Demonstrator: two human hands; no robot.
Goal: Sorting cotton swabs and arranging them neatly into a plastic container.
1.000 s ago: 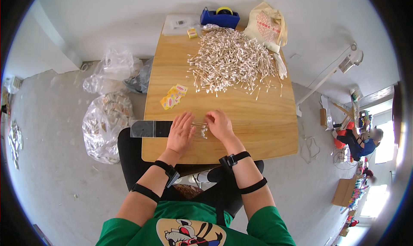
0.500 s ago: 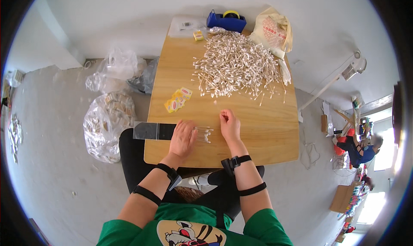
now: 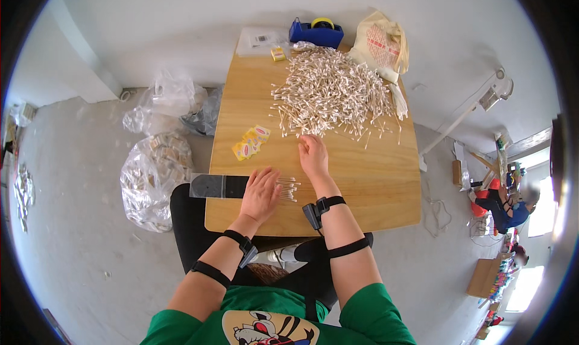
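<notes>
My left hand (image 3: 261, 194) lies flat with outstretched fingers over the right end of a black strip in a clear plastic sleeve (image 3: 208, 186). From under its right side a small bundle of cotton swabs (image 3: 289, 189) sticks out, roughly lined up. My right hand (image 3: 314, 157) is closed, its fingers curled together just below the near edge of a big loose heap of cotton swabs (image 3: 332, 91). Whatever its fingertips hold, if anything, is hidden. Several yellow-and-white printed cards (image 3: 251, 142) lie fanned out beyond my left hand.
At the table's far edge stand a blue tape dispenser (image 3: 316, 33), a small yellow box (image 3: 278, 54), clear plastic bags (image 3: 256, 43) and a cream bag (image 3: 379, 42). Filled plastic bags (image 3: 155, 182) sit on the floor at left. Another person (image 3: 512, 215) sits far right.
My right hand has moved away from me and slightly left, toward the swab heap, covering a small pale speck on the table. My left hand stays on the strip and swabs.
</notes>
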